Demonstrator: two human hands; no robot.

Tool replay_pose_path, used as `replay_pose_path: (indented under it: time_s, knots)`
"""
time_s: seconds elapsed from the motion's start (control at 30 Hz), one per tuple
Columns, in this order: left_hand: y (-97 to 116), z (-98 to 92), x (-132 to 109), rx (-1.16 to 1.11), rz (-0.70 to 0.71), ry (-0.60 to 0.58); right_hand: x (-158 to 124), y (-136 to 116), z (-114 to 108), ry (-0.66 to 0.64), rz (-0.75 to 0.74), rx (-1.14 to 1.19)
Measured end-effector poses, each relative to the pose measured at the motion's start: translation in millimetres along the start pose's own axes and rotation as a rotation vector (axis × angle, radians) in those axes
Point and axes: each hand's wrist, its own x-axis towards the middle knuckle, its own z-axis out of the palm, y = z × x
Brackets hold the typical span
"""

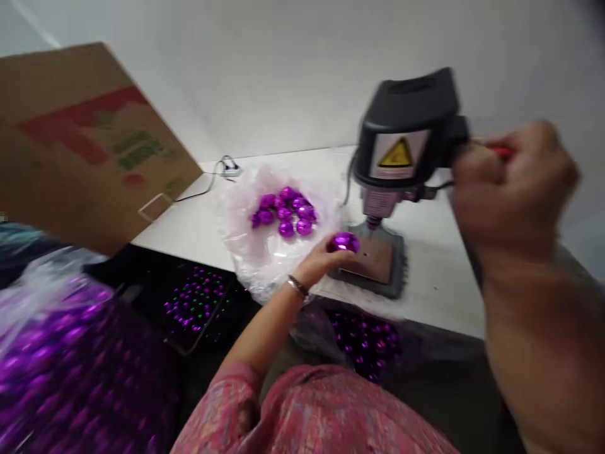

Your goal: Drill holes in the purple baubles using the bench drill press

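My left hand (325, 257) pinches a shiny purple ball ornament (346, 242) beside the base plate (371, 260) of a bench press. Above that plate stands the press's dark grey head (407, 129), which bears a yellow warning label. My right hand (515, 180) is closed around the press's lever, whose red part (501, 152) shows between the fingers; most of the lever is hidden. Left of the press, more purple balls (285, 213) lie in an open clear plastic bag (255, 265) on the white table (439, 277).
A large cardboard box (94, 145) stands at the left. Below it sits a big plastic bag full of purple balls (70, 366). More purple balls (363, 340) lie under the table edge. A power strip with a black cable (230, 170) lies near the wall.
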Motion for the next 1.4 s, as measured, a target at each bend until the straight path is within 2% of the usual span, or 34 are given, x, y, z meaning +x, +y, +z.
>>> replay_pose_path:
  time_s: [0.07,0.1,0.2,0.27,0.43,0.6,0.77,0.97,1.23,1.4]
  knots:
    - [1.8,1.0,8.8,-0.029,-0.055,0.004,16.9,-4.7,-10.4,-0.172,0.116,-0.04]
    - [0.9,2.1,12.1,-0.047,-0.092,-0.014,25.4,-10.5,-10.8,-0.21,0.175,-0.018]
    - [-5.6,5.8,19.0,-0.049,-0.165,-0.077,44.7,-25.2,-3.7,-0.253,0.237,-0.009]
    - [-10.7,8.0,23.5,-0.016,-0.171,-0.079,50.2,-27.7,0.9,-0.265,0.243,0.009]
    - [-17.2,15.3,35.1,0.166,-0.108,-0.047,49.9,-22.0,2.0,-0.273,0.225,0.008]
    - [-15.5,24.4,40.8,0.375,-0.121,0.014,48.3,-21.5,0.5,-0.285,0.199,0.053]
    - [-13.7,29.5,42.9,0.604,-0.007,0.083,47.9,-22.1,-0.6,-0.293,0.201,0.072]
    - [-12.9,38.3,40.6,0.823,0.106,0.035,47.3,-21.7,-0.6,-0.286,0.176,0.083]
    - [-20.8,36.6,39.4,0.793,0.082,0.018,41.5,-22.8,-3.4,-0.253,0.157,0.105]
    - [-25.1,37.8,38.4,0.823,0.1,0.039,6.1,-10.6,-13.3,-0.167,-0.087,0.222]
